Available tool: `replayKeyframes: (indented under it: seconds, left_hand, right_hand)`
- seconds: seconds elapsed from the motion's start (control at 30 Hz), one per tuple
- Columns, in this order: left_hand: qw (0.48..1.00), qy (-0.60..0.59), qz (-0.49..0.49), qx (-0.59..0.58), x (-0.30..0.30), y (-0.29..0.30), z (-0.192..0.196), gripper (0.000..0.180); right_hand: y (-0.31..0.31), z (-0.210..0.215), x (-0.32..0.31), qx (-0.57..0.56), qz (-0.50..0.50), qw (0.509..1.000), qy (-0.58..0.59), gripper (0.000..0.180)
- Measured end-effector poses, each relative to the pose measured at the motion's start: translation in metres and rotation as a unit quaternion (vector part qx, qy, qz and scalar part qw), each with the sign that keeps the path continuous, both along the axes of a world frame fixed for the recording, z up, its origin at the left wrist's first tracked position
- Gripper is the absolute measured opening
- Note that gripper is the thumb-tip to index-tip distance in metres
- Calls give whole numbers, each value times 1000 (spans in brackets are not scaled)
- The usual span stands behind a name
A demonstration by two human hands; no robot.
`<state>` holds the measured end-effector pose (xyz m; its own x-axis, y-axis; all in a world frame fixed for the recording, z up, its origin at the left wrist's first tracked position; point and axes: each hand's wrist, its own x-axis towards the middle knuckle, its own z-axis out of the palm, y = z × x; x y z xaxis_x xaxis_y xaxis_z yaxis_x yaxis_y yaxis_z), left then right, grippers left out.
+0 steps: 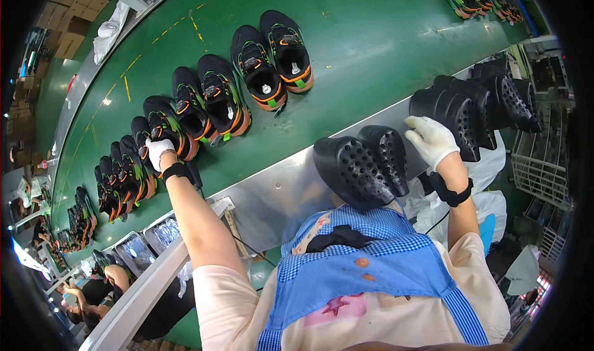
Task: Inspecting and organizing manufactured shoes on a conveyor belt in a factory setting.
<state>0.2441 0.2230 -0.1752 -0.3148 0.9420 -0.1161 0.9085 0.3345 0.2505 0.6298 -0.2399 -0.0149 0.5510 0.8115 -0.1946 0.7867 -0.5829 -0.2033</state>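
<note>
1. Stood at the steel edge (291, 184) of a green conveyor belt (346, 35), both arms stretched out, each hand in a white glove with a black wrist strap.
2. Left hand (159, 151) reached far onto the belt and laid on a black sneaker (162, 121) with orange and green trim; fingers curled down over its heel end, though whether closed in a real grip cannot be told.
3. That sneaker sat in a long diagonal row of like sneakers (241, 82), set 2 by 2 with toes pointing away, likely so that pairs stayed together while travelling.
4. Right hand (430, 139) rested with fingers spread fairly wide on top of a black perforated clog (448, 112), pressing or steadying rather than lifting, by the look of it.
5. That clog headed a nested stack of clogs (501, 97) lying on the steel ledge to the right, probably stacked to save room.
6. 2 more black perforated clogs (365, 165) stood just in front of the chest, touching each other, near the right hand but apart from it.
7. Containers: a white wire basket (538, 171) at far right, contents too dim to tell; shallow metal trays (148, 242) at lower left holding something shiny and clear-wrapped, kind unclear; cardboard boxes (71, 17) stacked at upper left, closed.
</note>
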Motion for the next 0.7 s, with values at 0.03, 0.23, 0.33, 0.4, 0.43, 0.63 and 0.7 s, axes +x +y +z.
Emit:
replayKeyframes:
  seconds: [0.03,0.23,0.33,0.4,0.43,0.63,0.7]
  left_hand:
    - [1000,0,1,1,0,-4,6,57]
    - [930,-16,-238,281,33,-73,58,37]
    - [887,-104,-399,206,68,-109,70,28]
    - [871,-76,-461,151,88,-123,68,26]
    - [860,-73,-491,117,95,-124,66,31]
    - [840,33,-520,-150,131,-94,41,38]
    - [818,89,-522,-222,143,-86,32,44]
  right_hand:
    - [-2,-2,1,-7,-1,1000,2,27]
    - [-21,-19,4,0,-4,1000,2,25]
    - [-35,-29,0,-14,-19,1000,4,23]
    - [-44,-37,-2,-24,-48,999,6,23]
    - [-49,-42,-2,-33,-52,998,9,23]
    - [-76,-77,6,-88,-106,990,38,23]
    - [-81,-90,10,-139,-124,981,54,24]
